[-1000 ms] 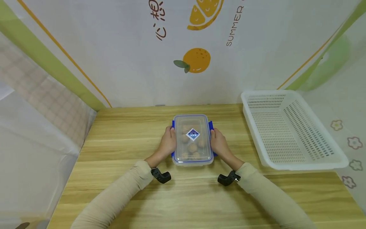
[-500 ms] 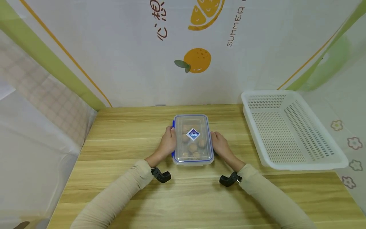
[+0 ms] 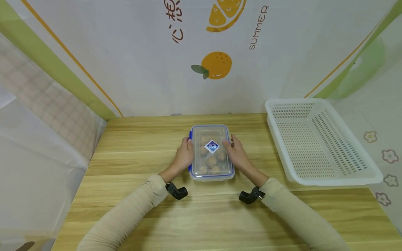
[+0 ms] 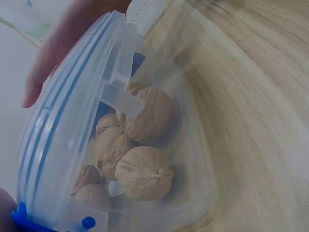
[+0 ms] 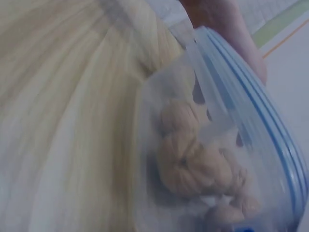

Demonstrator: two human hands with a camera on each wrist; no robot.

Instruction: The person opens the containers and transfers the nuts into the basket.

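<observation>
Judging from hand placement, step looks like working the side clasps. Lidded container (image 3: 211,157) sits mid-bench (image 3: 207,216), walnuts (image 4: 144,173) inside. Left grip (image 3: 183,155) is closed about its left side, by the blue clasp (image 3: 190,168). Right grip (image 3: 237,155) is relaxed, thumb laid over the lid (image 3: 210,131); right clasp hidden, latching undetermined. Advise: steady with left, press evenly at right edge, keep level so contents don't roll. Black wrist mounts (image 3: 177,192) near front corners could knock it. White basket (image 3: 339,182), well right, out of the way.
</observation>
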